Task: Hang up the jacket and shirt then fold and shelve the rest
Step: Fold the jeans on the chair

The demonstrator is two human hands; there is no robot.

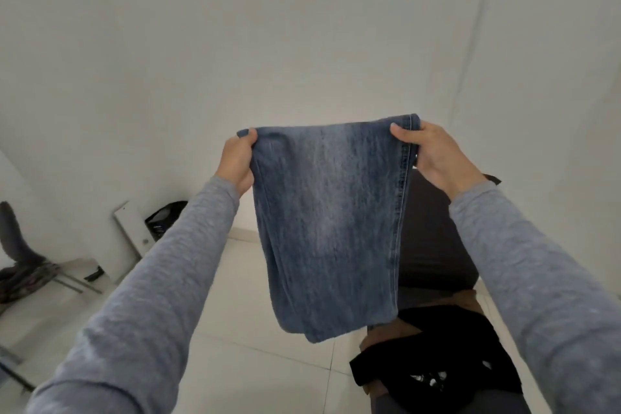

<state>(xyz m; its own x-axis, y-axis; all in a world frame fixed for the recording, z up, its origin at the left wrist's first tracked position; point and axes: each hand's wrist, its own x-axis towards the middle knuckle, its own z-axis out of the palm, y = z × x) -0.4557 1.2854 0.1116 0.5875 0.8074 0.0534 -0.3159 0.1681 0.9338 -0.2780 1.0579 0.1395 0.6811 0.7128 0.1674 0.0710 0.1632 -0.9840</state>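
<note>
Wearing grey knit sleeves [141, 296], both arms reaching forward at chest height. Lying nearest, bottom right: crumpled black garment with white print [437, 356] over something brown, on a dark bed [433, 245] or couch, can't tell which. Still unfolded, so likely waiting its turn.

Holding up the faded blue denim jeans [329, 222] in mid-air, above the white tiled floor [242, 323] and the bed edge, touching neither. Appearing already doubled over: a smooth folded edge running along the top between the hands, layers hanging down to a rounded bottom corner. Left hand [237, 163] pinching the top left corner, fingers clamped on the denim. Right hand [433, 155] gripping the top right corner by the side seam, thumb in front, fingers closed on the cloth behind.

Judging progress: folding phase underway, jeans roughly one fold in, needing another fold and then shelving. No hanger, rail or shelf in view, so not able to confirm jacket and shirt being hung. At least the black piece remaining.

Further off, left: leaning white panel [129, 235] with a dark bag [164, 218] behind it, dark patterned cloth draped on a metal-legged chair [23, 262]. Beyond, plain white wall [302, 27].
</note>
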